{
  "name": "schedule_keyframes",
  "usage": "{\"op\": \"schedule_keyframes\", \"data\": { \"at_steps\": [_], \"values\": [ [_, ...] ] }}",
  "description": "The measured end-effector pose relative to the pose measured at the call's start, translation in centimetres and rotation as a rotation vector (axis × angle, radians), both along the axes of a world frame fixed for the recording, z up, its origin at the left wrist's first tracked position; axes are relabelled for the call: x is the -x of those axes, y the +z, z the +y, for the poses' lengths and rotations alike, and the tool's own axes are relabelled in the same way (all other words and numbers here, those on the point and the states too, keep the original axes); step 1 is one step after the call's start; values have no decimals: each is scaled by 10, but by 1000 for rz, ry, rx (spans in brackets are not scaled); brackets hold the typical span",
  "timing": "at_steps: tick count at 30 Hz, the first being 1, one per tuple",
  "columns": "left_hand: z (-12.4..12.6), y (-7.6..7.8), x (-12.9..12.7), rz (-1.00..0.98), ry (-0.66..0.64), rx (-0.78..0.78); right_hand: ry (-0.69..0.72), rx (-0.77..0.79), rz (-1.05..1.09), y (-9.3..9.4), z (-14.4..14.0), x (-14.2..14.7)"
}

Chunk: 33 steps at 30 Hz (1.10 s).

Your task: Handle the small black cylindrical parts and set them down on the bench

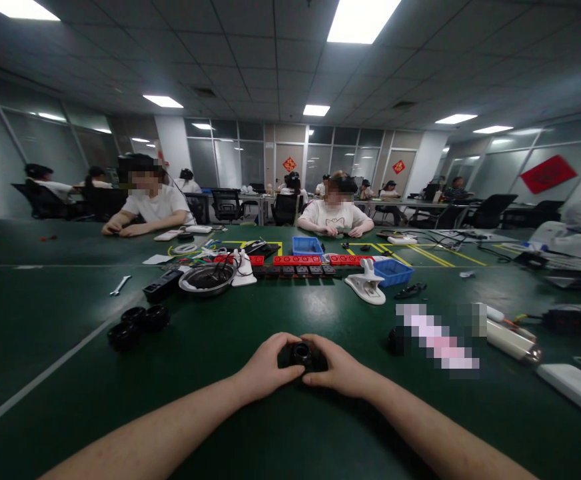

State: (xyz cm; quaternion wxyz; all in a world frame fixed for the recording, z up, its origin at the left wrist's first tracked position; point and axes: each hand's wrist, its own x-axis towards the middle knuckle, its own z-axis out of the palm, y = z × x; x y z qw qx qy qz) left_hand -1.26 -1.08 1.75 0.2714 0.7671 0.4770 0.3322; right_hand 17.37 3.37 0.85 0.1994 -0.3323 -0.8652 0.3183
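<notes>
A small black round part [301, 353] with a hollow centre sits between my two hands, just above or on the green table; I cannot tell whether it touches the top. My left hand [270, 363] curls round its left side, with fingers behind and thumb in front. From the right, my right hand [338, 367] grips the same part in a like way, and the thumbs nearly meet. To the left stand three similar black round parts [138, 325] grouped together. Another dark round piece [395, 340] lies to the right, beside a blurred-out patch.
Ahead are a metal bowl [206, 280], red socket strips [298, 261], blue bins [393, 272] and a white stand [368, 287]. A wrench [120, 286] lies far left. A cream cylinder [510, 340] and a white bar [575, 393] lie right. Two people sit across the table [220, 427].
</notes>
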Motion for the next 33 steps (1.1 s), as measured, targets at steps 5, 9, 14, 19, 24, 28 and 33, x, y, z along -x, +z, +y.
{"op": "schedule_keyframes", "data": {
  "at_steps": [5,9,14,19,24,28,33],
  "values": [
    [3,2,4,42,-99,-1,105,133,-8,6,6,-1],
    [5,2,4,65,-109,3,106,183,-19,7,9,-1],
    [2,6,1,83,-55,-3,101,153,-56,7,12,-2],
    [-1,2,-4,101,3,-69,-1,117,-131,4,10,2],
    [-2,-7,-11,122,187,-56,-214,-111,-261,-3,-1,15],
    [-3,-7,-12,119,234,-73,-325,-256,-321,-6,-11,23],
    [-1,0,-3,95,37,-81,-90,-168,-127,1,-7,13]
  ]
}}
